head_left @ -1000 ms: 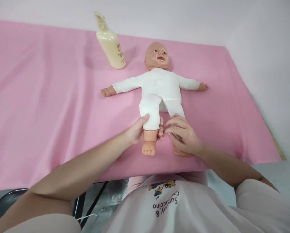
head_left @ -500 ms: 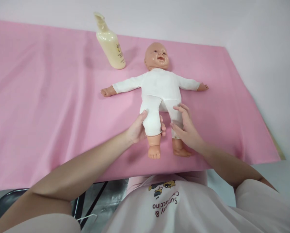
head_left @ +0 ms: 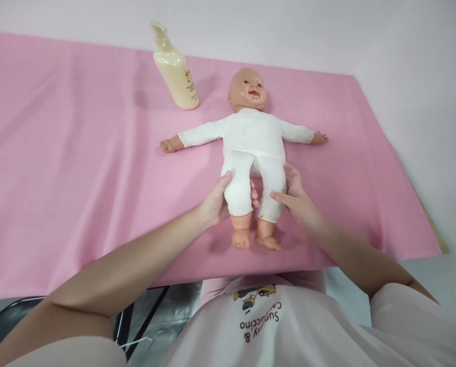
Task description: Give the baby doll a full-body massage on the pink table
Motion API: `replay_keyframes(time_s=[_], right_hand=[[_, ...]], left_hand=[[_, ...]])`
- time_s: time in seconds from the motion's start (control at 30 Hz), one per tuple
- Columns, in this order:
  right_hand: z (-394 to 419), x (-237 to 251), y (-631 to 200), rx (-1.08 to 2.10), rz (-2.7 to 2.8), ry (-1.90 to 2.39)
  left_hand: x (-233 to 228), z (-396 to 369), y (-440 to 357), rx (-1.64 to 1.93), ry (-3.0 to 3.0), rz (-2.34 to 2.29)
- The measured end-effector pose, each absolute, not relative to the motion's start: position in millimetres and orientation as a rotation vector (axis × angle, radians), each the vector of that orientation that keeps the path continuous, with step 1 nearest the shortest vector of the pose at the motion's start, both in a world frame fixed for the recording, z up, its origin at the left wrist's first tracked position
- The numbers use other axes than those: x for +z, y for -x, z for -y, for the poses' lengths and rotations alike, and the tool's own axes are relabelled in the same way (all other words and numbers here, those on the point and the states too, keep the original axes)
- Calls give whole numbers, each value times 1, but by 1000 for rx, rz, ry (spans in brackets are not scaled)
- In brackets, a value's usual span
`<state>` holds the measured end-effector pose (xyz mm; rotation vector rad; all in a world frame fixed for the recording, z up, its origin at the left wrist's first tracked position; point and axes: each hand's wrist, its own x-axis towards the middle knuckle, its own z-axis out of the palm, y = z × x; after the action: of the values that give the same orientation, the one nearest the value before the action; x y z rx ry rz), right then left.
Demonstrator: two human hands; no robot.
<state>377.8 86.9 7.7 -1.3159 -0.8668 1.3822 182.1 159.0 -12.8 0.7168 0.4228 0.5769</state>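
A baby doll point(head_left: 252, 132) in a white outfit lies on its back, arms spread and bare feet toward me. My left hand point(head_left: 219, 201) is wrapped round the doll's leg on the left side at the knee. Its thumb rests on top, and fingertips show on the inner side. On the other leg, my right hand point(head_left: 297, 196) has its thumb across the front of the lower part. Its fingers curve round the outer side, partly behind the cloth.
A pink cloth point(head_left: 98, 168) covers the table under the doll. A cream pump bottle point(head_left: 178, 79) stands beyond the doll's arm, left of its head. The table's near edge runs just past the doll's feet. A black chair point(head_left: 11, 321) is at the lower left.
My right hand's fingers have shifted from the top of the doll's leg to its outer side. That leg has moved inward, closer to the other one. My left hand keeps its hold.
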Motion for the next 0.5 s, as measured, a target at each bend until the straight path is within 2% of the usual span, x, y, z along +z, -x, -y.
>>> replay_keyframes(time_s=[0.27, 0.5], right_hand=[[-92, 13, -375, 1472, 536, 1201], [-96, 16, -378, 1740, 437, 1153]], left_hand=[[-7, -156, -185, 642, -651, -537], [-7, -151, -189, 911, -716, -845]])
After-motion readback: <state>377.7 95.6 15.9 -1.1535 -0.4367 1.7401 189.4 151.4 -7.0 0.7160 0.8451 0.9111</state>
